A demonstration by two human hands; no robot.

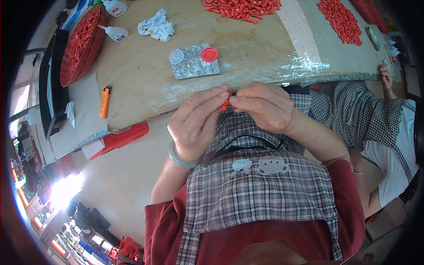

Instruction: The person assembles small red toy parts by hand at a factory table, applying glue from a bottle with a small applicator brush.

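My left hand (196, 121) and my right hand (268, 108) meet at the table's near edge, thumbs and fingertips pinched together. Between them they hold a small red piece (226, 105), mostly hidden by the fingers, so its exact kind does not show. Just beyond my hands lies a speckled grey stone slab (194, 68). On it sit a small whitish round dish (176, 56) at the left and a red round dish (209, 54) at the right. A pale bangle (180, 160) circles my left wrist.
Red trays (66, 80) of small red pieces stand at the far left, near white glue bottles (116, 34). An orange lighter (104, 102) and crumpled paper (157, 25) lie on the table. Red piles (242, 8) lie farther back. At the right, another person's hand (385, 76) touches the table edge.
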